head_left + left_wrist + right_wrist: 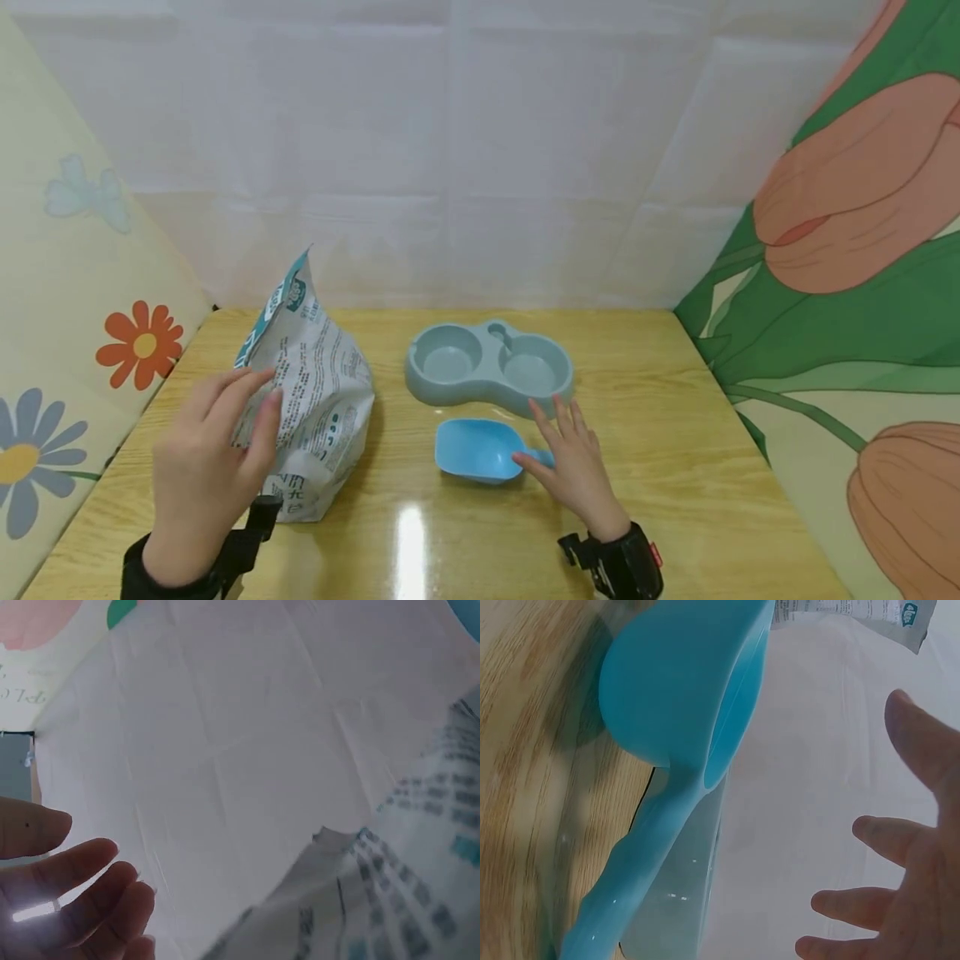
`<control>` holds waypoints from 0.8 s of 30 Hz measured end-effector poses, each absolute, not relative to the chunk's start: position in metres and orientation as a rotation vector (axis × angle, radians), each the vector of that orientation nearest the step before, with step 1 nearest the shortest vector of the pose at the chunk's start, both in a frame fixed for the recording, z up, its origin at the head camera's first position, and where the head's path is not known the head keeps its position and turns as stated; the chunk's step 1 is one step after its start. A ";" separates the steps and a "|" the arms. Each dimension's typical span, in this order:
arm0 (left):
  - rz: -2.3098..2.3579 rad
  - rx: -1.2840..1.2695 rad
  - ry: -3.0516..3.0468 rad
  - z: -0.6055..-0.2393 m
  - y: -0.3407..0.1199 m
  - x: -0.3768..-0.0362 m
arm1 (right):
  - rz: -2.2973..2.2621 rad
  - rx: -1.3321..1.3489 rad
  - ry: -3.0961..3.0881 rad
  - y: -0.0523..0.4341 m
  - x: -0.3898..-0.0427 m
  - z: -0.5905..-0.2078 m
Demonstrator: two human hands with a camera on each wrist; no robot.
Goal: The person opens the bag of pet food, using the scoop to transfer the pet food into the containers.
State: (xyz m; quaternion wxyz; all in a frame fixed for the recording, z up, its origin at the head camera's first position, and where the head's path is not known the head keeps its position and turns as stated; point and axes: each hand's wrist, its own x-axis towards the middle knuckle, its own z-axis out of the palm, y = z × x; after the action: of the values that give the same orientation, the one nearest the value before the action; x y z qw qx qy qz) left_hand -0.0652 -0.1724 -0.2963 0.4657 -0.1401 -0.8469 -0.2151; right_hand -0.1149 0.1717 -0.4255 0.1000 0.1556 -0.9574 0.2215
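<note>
Reaching with my right hand (573,467), fingers spread wide beside the blue scoop (480,448) lying on the surface (675,467), I'm steadying the bag (315,400) with relaxed left hand (206,467); best approaching the handle squarely.

Bag (311,400) print too small for me to read; lower left face hidden behind left hand (206,467). Left wrist view: bag blurred, cut off at right edge. Scoop (480,450) handle end covered by right hand (573,467) fingers; contact unclear. Both forearms cut by bottom edge.
</note>
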 end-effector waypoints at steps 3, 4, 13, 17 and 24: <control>-0.536 -0.286 -2.114 -0.301 -0.189 -0.065 | 0.650 0.472 -2.829 0.171 -0.115 -0.425; -0.542 -0.271 -2.132 -0.302 -0.194 -0.065 | 0.644 0.476 -2.829 0.170 -0.116 -0.425; -0.575 -0.226 -2.273 -0.313 -0.211 -0.068 | 0.633 0.483 -2.851 0.166 -0.117 -0.425; -0.644 -0.230 -2.276 -0.316 -0.213 -0.070 | 0.626 0.486 -2.851 0.166 -0.117 -0.426; -0.782 -0.187 -2.272 -0.319 -0.216 -0.073 | 0.744 0.593 -2.702 0.154 -0.119 -0.423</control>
State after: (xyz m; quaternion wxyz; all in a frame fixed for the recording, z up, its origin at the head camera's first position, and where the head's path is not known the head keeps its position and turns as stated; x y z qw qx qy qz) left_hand -0.0732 -0.2158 -0.3193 0.3574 -0.0724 -0.8804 -0.3030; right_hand -0.1190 0.1536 -0.4232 0.1380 0.2050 -0.9342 0.2572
